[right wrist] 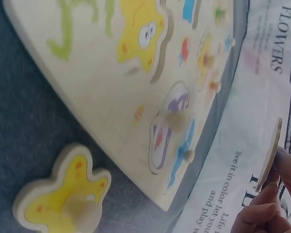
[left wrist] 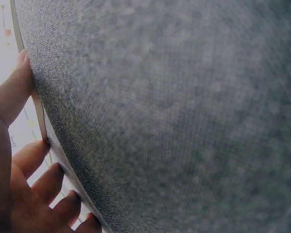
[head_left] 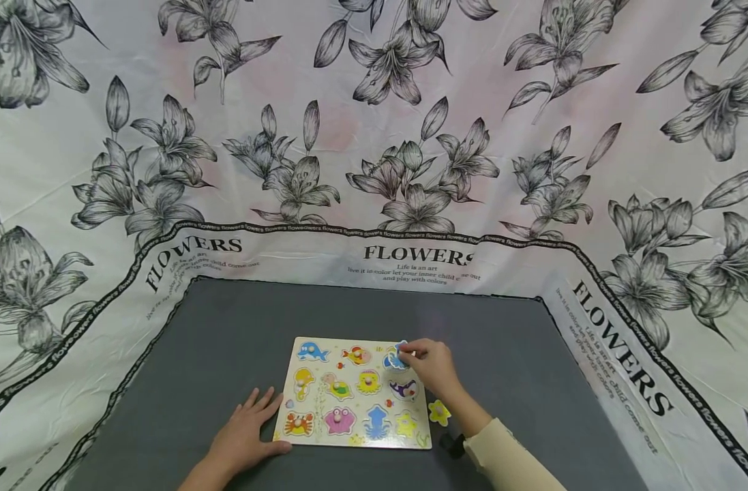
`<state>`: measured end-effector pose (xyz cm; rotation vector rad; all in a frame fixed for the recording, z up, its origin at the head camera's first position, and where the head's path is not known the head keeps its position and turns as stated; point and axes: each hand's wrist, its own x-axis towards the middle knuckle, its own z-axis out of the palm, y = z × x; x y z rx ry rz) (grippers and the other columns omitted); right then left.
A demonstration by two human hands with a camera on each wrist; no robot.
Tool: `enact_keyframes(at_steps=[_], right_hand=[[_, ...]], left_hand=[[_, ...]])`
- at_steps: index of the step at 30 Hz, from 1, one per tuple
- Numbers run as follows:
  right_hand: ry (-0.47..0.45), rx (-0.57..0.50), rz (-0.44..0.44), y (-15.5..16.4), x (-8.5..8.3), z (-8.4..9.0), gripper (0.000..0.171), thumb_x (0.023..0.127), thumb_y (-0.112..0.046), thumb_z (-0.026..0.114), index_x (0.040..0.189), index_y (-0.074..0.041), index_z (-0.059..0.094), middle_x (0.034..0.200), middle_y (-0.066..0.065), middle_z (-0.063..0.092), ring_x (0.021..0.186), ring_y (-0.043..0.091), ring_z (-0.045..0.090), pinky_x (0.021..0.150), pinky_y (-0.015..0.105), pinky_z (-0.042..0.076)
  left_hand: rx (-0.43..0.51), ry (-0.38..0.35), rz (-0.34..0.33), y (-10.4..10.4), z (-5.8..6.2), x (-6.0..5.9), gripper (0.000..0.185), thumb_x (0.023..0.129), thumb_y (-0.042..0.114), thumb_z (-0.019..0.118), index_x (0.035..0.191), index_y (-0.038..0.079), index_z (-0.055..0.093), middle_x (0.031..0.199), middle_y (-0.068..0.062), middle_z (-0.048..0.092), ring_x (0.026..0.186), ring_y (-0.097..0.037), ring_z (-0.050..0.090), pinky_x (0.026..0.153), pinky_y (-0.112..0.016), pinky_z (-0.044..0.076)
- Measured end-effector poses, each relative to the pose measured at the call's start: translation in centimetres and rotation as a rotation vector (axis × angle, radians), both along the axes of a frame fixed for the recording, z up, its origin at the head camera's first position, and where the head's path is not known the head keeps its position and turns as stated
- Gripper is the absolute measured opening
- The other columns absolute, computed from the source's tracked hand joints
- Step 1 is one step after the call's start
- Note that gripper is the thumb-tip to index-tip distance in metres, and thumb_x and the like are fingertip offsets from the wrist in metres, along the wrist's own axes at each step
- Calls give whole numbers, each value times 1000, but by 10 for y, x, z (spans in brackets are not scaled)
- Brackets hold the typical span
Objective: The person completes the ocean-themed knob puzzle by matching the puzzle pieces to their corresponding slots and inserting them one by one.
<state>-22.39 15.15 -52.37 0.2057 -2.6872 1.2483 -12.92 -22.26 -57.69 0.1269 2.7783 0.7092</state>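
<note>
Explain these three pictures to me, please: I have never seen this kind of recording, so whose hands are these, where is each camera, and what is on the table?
No machine here: a person works with two bare hands, wearing one camera on the head and one on each wrist. The head view looks down on a dark grey cloth-covered table framed by a white sheet printed with black flowers. On the table lies a pale wooden peg puzzle board with colourful sea animals. The left hand rests flat at the board's left edge; its wrist camera shows mostly grey cloth. The right hand pinches a blue puzzle piece above the board's top right corner. A loose yellow starfish-shaped piece lies on the cloth to the right of the board, clearest in the right wrist view.
</note>
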Motion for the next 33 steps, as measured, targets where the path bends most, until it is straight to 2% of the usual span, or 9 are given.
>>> enact_keyframes(at_steps=[6,14,20,33], right_hand=[[-1,13,42,-4,9,0,9,85,-16,83,93,-17,83,88,-4,75,65,10,53,47,20,39],[-34,1,125,-10,24,1,10,84,-13,83,93,-16,83,94,-4,76,71,8,58,51,20,46],[-39,32,194,-16,38,-8,7,85,-13,82,92,-15,83,91,-5,77,72,5,59,59,18,49],[-145,49,273,-24,57,-21,6,84,-16,83,90,-16,83,82,-9,72,67,3,52,58,19,43]], left_hand=[[-1,-13,-7,1,2,0,109,63,71,82,152,16,49,161,-15,38,151,-47,23,118,-70,23],[-16,27,-11,0,5,-2,109,64,70,82,152,15,49,161,-14,39,151,-46,24,118,-69,24],[-31,13,-17,0,2,0,109,64,70,82,152,16,48,161,-14,38,151,-46,24,119,-69,24],[-26,6,-18,0,3,0,109,64,70,82,152,15,48,161,-14,38,151,-46,24,119,-69,23]])
